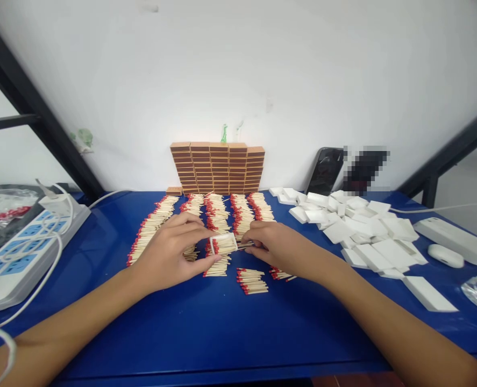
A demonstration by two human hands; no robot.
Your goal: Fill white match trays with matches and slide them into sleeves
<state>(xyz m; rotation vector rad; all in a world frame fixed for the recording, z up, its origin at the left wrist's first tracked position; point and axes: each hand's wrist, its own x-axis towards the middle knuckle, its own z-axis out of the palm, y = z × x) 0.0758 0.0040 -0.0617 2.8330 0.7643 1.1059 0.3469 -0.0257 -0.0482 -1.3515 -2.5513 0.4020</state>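
A white matchbox tray (223, 243), partly filled with red-tipped matches, is held near the middle of the table by my left hand (177, 248), its thumb and fingers at the tray's left end. Just right of the tray, my right hand (276, 244) pinches a few matches (244, 245), their ends pointing toward the tray. Beneath and behind both hands lie long rows of loose matches (151, 228). A smaller bunch of matches (253, 281) lies in front of my right hand, which hides part of the rows.
Brown matchboxes (218, 167) are stacked against the wall. A heap of white trays (367, 231) covers the right side, near a phone (325, 169), a white earphone case (446, 256) and a long white device (456, 239). Left stands a power strip (28, 252) with white cables.
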